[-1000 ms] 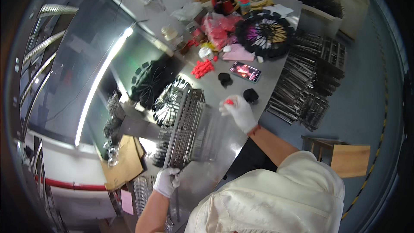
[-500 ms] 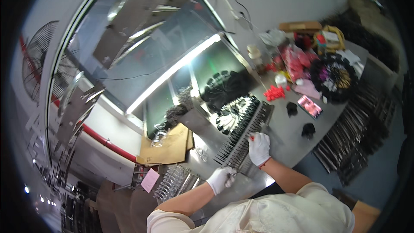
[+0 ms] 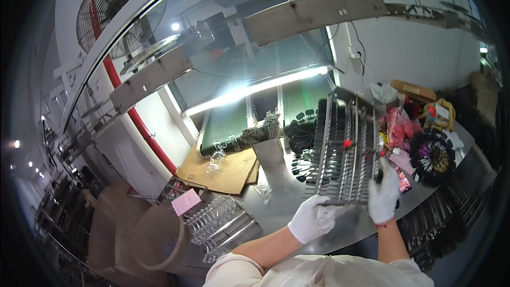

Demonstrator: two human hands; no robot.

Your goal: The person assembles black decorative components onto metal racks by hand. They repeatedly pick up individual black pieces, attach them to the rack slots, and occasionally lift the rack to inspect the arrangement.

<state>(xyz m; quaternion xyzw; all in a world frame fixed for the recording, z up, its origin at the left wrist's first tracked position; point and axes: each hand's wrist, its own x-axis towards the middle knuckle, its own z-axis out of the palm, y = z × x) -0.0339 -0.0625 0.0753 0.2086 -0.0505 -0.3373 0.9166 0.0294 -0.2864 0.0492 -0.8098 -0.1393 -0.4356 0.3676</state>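
Note:
A dark metal rack (image 3: 333, 167) with long rows of short prongs is held raised and tilted in front of me, over the bench. My left hand (image 3: 313, 219), in a white glove, is closed at the rack's lower left corner. On the right side of the rack is my right hand (image 3: 383, 196), also white-gloved and slightly blurred, gripping its edge with the fingers partly hidden. A small red piece (image 3: 347, 143) shows on the rack. Behind it, black-tipped pieces (image 3: 304, 167) lie fanned out on the bench, partly covered by the rack.
A metal bench (image 3: 281, 223) spans the front. To the left lie flattened cardboard (image 3: 220, 172), a rack of clear hooks (image 3: 220, 223) and a pink paper (image 3: 186, 202). On the right are red plastic bags (image 3: 398, 127), a round black bundle (image 3: 433, 157) and a phone (image 3: 405, 183). A lit tube (image 3: 255, 89) runs behind.
The rack has come up off the bench and now stands tilted upward between both hands. My head view has turned, so the surroundings sit differently in the picture.

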